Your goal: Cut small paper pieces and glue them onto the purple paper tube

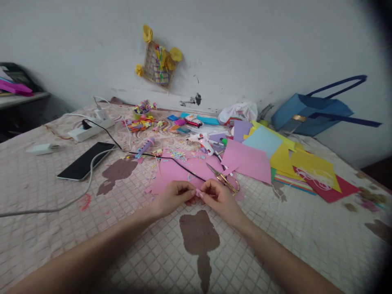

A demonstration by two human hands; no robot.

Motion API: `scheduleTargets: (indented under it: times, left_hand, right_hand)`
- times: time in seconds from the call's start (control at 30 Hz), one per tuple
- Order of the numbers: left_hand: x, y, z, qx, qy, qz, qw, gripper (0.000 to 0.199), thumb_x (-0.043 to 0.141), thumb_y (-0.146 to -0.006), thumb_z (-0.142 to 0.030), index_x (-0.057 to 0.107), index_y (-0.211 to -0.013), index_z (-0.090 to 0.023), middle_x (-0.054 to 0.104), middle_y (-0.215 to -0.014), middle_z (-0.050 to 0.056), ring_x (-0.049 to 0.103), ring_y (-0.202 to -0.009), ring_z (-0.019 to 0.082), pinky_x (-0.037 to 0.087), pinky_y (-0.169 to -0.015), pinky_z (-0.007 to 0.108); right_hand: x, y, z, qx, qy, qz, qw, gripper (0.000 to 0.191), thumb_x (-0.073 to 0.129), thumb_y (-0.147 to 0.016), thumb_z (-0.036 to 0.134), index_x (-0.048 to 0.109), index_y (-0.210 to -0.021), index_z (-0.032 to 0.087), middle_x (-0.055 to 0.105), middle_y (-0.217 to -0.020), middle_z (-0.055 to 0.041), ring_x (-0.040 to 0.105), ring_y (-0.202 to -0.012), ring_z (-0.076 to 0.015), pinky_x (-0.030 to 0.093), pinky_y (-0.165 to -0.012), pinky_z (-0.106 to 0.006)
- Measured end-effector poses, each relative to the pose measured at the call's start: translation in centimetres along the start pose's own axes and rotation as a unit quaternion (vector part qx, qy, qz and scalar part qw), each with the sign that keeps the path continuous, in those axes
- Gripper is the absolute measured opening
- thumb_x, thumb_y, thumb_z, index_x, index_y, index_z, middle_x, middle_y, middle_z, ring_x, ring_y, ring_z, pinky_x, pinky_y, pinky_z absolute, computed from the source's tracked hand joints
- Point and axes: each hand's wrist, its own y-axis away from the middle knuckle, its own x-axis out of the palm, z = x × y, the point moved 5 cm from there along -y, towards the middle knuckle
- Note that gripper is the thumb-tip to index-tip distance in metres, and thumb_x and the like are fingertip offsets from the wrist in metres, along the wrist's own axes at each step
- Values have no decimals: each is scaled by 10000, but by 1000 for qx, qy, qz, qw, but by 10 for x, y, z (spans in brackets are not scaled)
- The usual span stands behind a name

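Between my fingertips is a small piece of pink paper (pixel 198 192), pinched from both sides. My left hand (pixel 177 197) grips its left side with thumb and forefinger. On its right side, my right hand (pixel 219 199) pinches it in the same way. Both hands are just above the front edge of a pink paper sheet (pixel 171 171) strewn with tiny paper scraps (pixel 179 154). Gold-handled scissors (pixel 225 178) lie right beyond my right hand. A white glue gun (pixel 202 142) rests farther back. A black cable (pixel 180 164) crosses the sheet behind my hands.
Left of me are a dark phone (pixel 87 161), a white power strip (pixel 92 128) and a grey cable (pixel 88 183). Coloured paper sheets (pixel 248 159) pile up on the right, near a blue bag (pixel 309 114). A small pot (pixel 142 111) of paper flowers stands at the back.
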Motion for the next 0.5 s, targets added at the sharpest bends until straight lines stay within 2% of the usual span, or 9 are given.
scheduleTargets:
  times: [0.07,0.13,0.2,0.3,0.4,0.5]
  left_hand:
    - [1,0,-1,11,-6,-1,1000,278,613,-753,-384,621,-765,-106,609,-662,24,545,-592,96,441,-587,227]
    - [1,0,-2,21,11,-5,1000,273,637,-739,-362,609,-840,-110,620,-703,28,547,-605,97,443,-593,229]
    - [1,0,-4,34,36,-6,999,293,671,-713,-327,578,-902,-124,629,-751,32,566,-644,108,446,-602,231]
    - [3,2,-8,60,45,-2,997,258,686,-703,-280,554,-868,-131,613,-761,25,578,-690,120,438,-611,229]
    - [4,4,-11,78,8,-13,997,181,664,-721,-245,567,-806,-118,592,-732,20,552,-674,110,426,-612,226]
    - [2,4,-16,89,-41,-31,995,124,628,-740,-219,587,-782,-110,596,-731,28,538,-669,109,422,-618,228]
  right_hand:
    - [0,0,-1,-11,22,-9,1000,150,535,-827,314,491,-749,194,509,-685,18,489,-613,-121,404,-545,-235]
    - [-4,1,1,-49,92,-39,994,101,517,-832,258,500,-754,197,520,-696,7,489,-620,-130,393,-547,-243]
    - [-6,3,7,-109,176,-67,976,62,489,-835,196,511,-777,202,533,-737,-14,500,-664,-148,400,-592,-267]
    - [-3,7,15,-192,247,-69,947,98,452,-844,143,522,-821,208,538,-824,-48,516,-770,-181,416,-686,-309]
    - [-1,10,19,-216,238,-60,945,104,454,-848,135,526,-836,209,539,-870,-61,517,-838,-193,421,-726,-325]
    - [-3,7,17,-162,139,-50,976,62,499,-835,173,520,-881,208,537,-909,-59,521,-817,-180,437,-662,-296]
